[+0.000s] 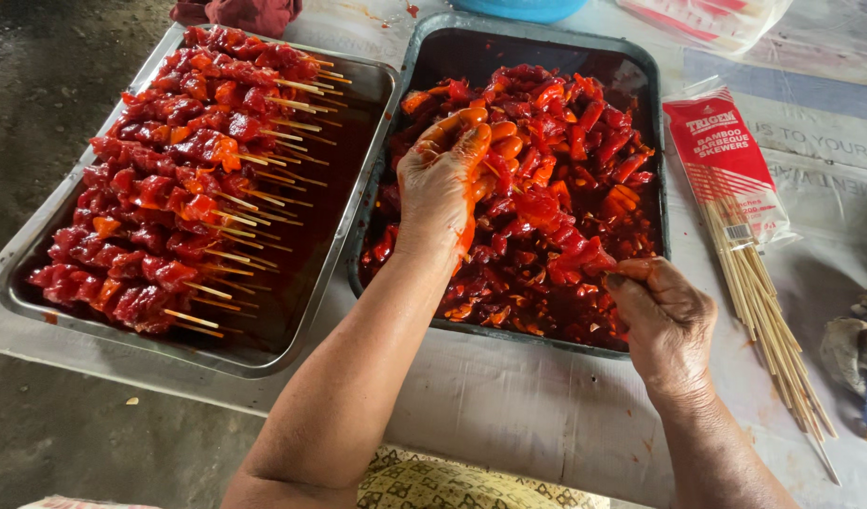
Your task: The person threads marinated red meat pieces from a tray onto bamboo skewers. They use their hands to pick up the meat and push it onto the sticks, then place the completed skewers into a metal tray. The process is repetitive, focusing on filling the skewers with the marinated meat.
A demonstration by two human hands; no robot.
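Note:
My left hand (440, 184), smeared with orange-red sauce, reaches into the dark right tray (544, 36), its fingers curled around loose marinated meat pieces (556, 203). My right hand (661, 319) is over that tray's near right edge, with its fingers pinched shut on a red meat chunk (584, 259). Whether a skewer is in that hand is hidden. The metal left tray (264, 353) holds several rows of meat skewers (169, 198) with their stick ends pointing right.
A red packet of bamboo skewers (726, 160) lies open to the right of the trays, sticks (768, 320) spilling toward me. A cloth (853, 349) lies at the far right edge. Paper covers the table (546, 415). A blue bowl (523, 8) stands at the back.

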